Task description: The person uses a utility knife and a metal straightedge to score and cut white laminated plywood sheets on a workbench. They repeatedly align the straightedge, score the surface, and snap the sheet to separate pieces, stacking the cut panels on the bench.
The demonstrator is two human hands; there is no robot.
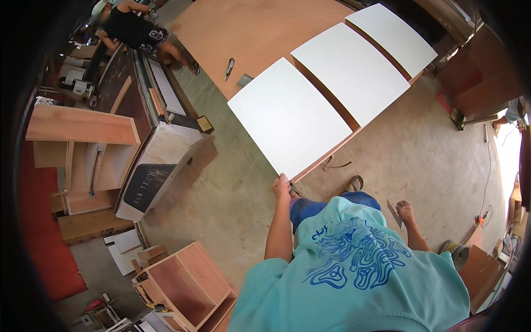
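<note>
Three white panels lie in a row on a large plywood sheet [204, 27]. My left hand [281, 187] is closed at the near corner of the nearest white panel [290, 124], thumb on top and the other fingers mostly hidden at its edge. The middle white panel [352, 73] and the far white panel [392, 40] lie beyond it, with narrow gaps between. My right hand [406, 212] hangs by my right side, closed around a thin, flat, blade-like tool [394, 213]; its exact kind is too small to tell.
A utility knife [229, 68] and a small grey piece [245, 80] lie on the plywood. To the left stands a large machine [166, 157] with a wooden cabinet frame [83, 124] beside it. A co-worker [133, 27] bends there. An open wooden box [188, 276] sits lower left.
</note>
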